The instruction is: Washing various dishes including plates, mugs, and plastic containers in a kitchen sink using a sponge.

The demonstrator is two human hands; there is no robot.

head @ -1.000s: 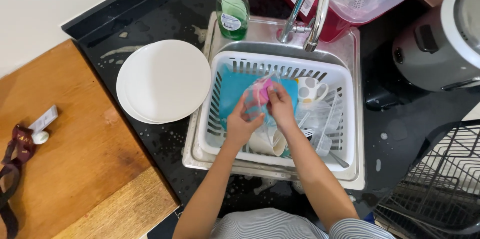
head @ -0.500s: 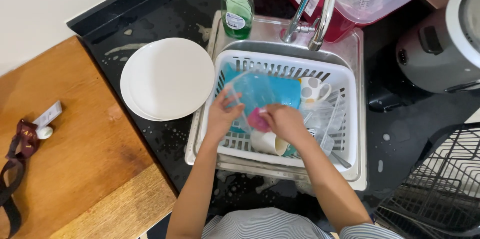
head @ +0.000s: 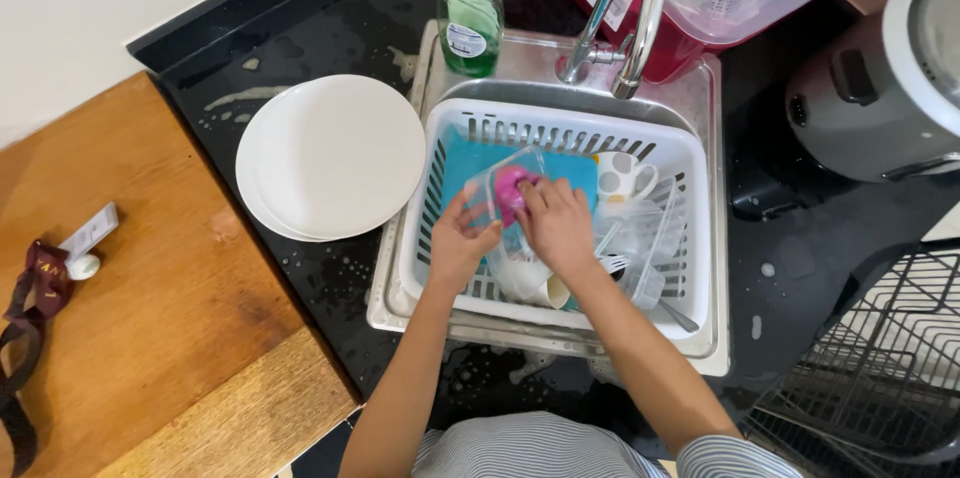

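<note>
Both hands work inside a white slotted basket (head: 440, 168) that sits in a steel sink (head: 540, 58). The left hand (head: 458, 243) holds a clear container (head: 503, 178) at its near edge, thumb on one face and fingers curled round the other, the container tilted over the basket's middle. The right hand (head: 558, 226) presses a pink sponge (head: 510, 193) against the container; its fingers lie close together and bent over the sponge, which shows only partly beneath them. Whether the sponge is inside the container or on its outer face cannot be told from this view.

A blue board (head: 470, 160) lies flat in the basket under the container. Just right of the hands stands a white spotted mug (head: 622, 176), and near it other clear ware (head: 650, 233). A pale cup (head: 535, 286) lies on its side below the right wrist.

A tap (head: 640, 8) arches over the sink's far side. A green soap bottle (head: 470, 13) stands upright at the sink's far left corner. A stack of white plates (head: 335, 153) rests on the wet black counter (head: 300, 28), just left of the sink. A wooden table (head: 150, 338) adjoins the counter on the left. A wire rack (head: 880, 368) stands at the lower right.
</note>
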